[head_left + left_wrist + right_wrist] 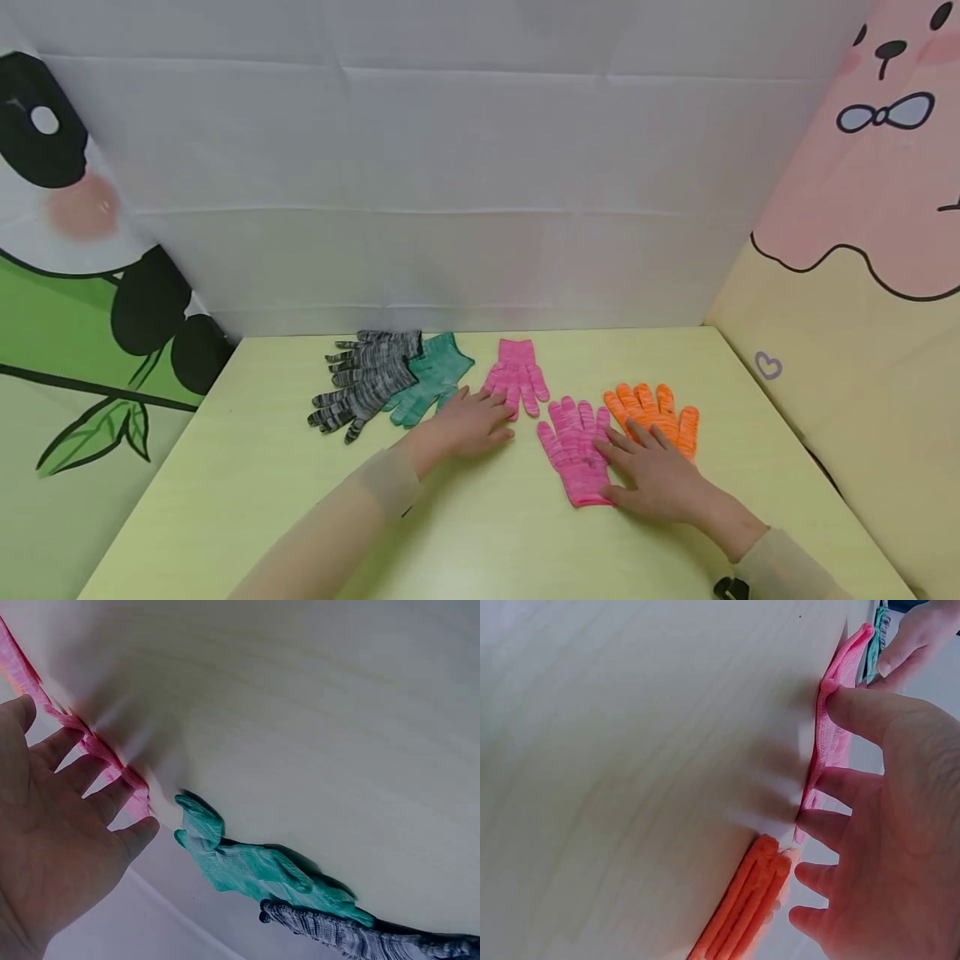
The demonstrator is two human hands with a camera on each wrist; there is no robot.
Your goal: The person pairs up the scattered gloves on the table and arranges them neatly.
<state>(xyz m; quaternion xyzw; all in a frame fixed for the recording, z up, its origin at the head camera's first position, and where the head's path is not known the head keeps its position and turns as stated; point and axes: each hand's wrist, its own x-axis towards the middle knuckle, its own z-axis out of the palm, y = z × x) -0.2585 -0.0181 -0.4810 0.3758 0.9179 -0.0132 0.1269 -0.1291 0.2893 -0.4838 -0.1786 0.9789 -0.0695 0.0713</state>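
Observation:
My left hand [468, 423] reaches across the table with its fingers spread. Its fingertips meet the fingers of the farther pink glove [516, 371], which points toward me. Over on the right, my right hand [663, 482] lies palm down, with fingertips and thumb on the right edge of the nearer pink glove [576, 454], whose fingers point away from me. In the right wrist view the thumb and two fingers touch that pink glove [832, 735]. An orange glove [660, 412] lies just behind the right hand, which hides its cuff end.
Left of my left hand is a green glove [437, 375], overlapped by two black-and-grey gloves [363, 392]. A white sheet [480, 200] stands behind the table [300, 500]. Printed panels stand at both sides, the right one with a pink bear [862, 192].

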